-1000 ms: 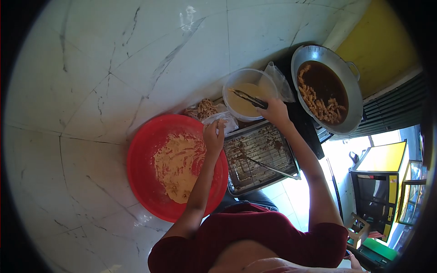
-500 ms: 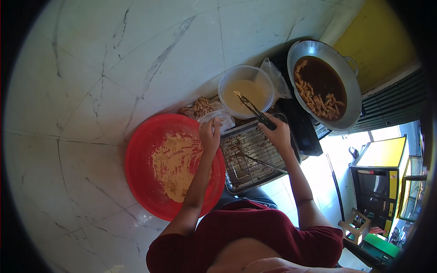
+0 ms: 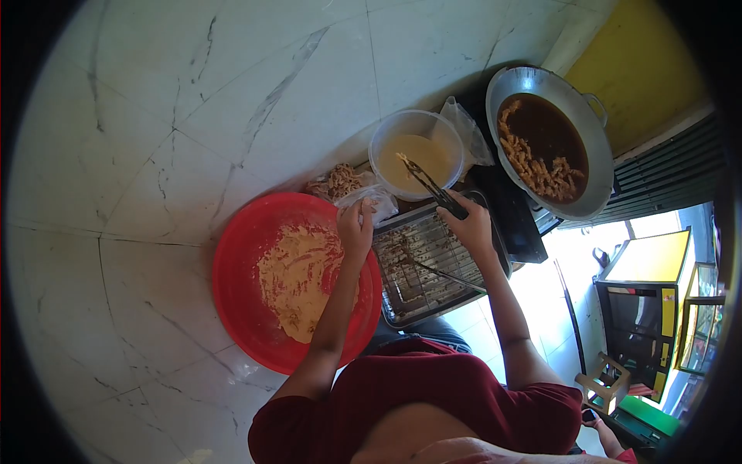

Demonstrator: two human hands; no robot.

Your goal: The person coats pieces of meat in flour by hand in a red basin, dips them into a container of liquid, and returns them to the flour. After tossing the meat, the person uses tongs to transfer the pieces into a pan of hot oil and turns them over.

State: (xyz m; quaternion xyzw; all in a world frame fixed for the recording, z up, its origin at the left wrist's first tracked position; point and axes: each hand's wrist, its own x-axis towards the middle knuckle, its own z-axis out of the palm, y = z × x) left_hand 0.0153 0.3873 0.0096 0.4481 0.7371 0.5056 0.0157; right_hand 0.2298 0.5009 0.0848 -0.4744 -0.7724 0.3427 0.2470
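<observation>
My right hand [image 3: 468,223] grips black-handled tongs [image 3: 425,184], their tips over a clear plastic tub [image 3: 377,147] of pale, creamy batter [image 3: 421,151]. A small light-coloured bit shows at the tips. My left hand [image 3: 355,226] is at the near edge of a clear plastic bag [image 3: 379,199], its fingers closed on the plastic. Behind the bag lies a heap of brownish strips [image 3: 342,180]. Below my left forearm is a wide red basin [image 3: 239,286] with pale yellow flour [image 3: 297,282] spread inside.
A wire rack in a metal tray [image 3: 410,313] sits between my arms, with a thin metal utensil [image 3: 452,280] across it. At the right, a large wok [image 3: 599,182] holds dark oil and fried pieces [image 3: 533,166]. Another person's hand with a phone [image 3: 590,416] shows at the lower right.
Both my hands and the tongs stay almost in place. Another person's arm and hand with a phone has come into view at the lower right.
</observation>
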